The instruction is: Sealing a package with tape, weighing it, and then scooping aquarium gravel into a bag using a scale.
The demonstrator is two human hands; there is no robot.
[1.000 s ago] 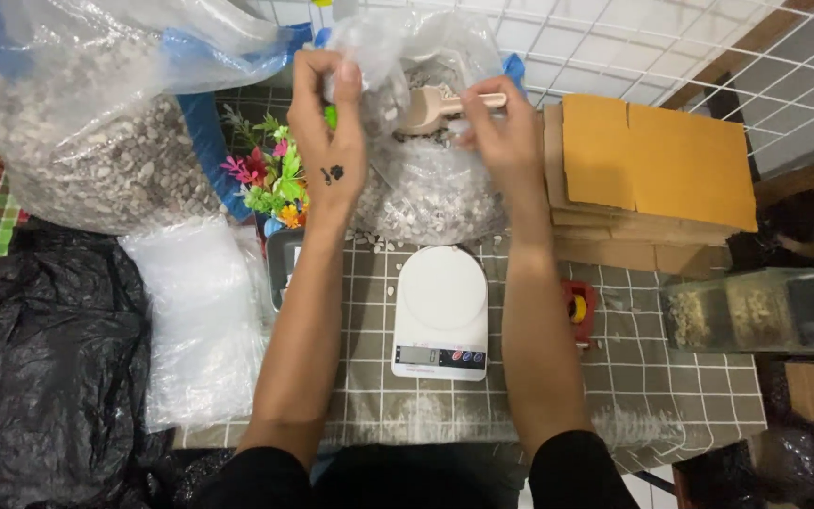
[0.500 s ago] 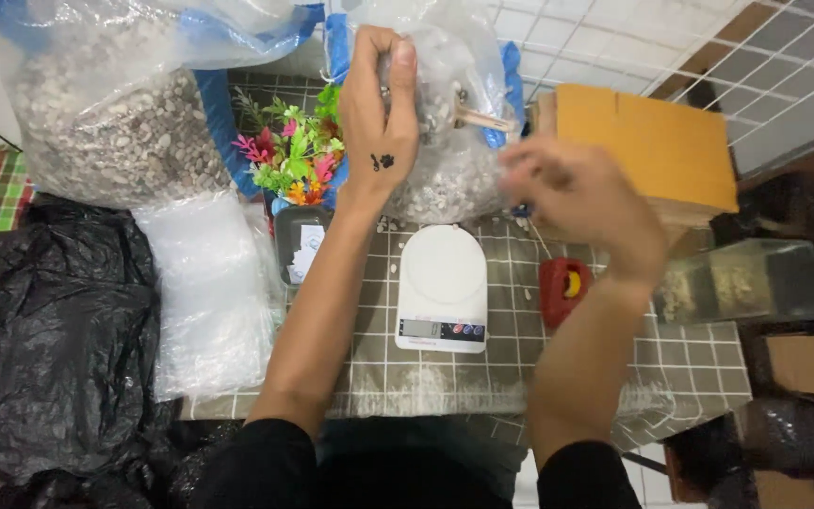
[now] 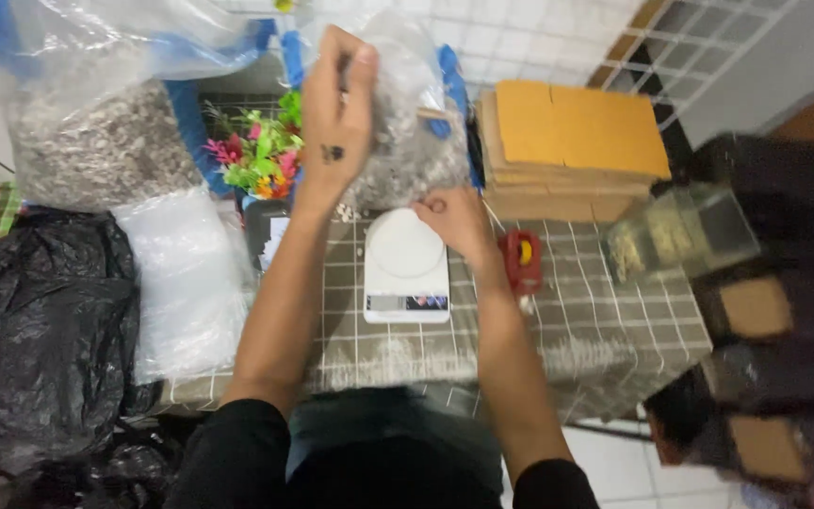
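My left hand (image 3: 336,123) is raised and shut on the top of a clear plastic bag of pale seeds (image 3: 412,141), which stands behind a white kitchen scale (image 3: 405,264). A wooden scoop handle (image 3: 437,114) pokes out inside the bag. My right hand (image 3: 454,221) is low at the scale's back right corner, fingers curled and pinched together by the bag's lower edge. I see nothing in it. The scale's round platform is bare.
A larger bag of seeds (image 3: 96,141) stands at the far left, with clear bags (image 3: 181,273) and black plastic bags (image 3: 40,320) in front. Plastic flowers (image 3: 256,155), stacked cardboard (image 3: 577,132), a small red object (image 3: 520,259) and a clear seed box (image 3: 675,231) surround the scale.
My right hand left the bag, swung out right towards the red object, then came back to the scale's back edge. My left hand kept its hold on the bag top.
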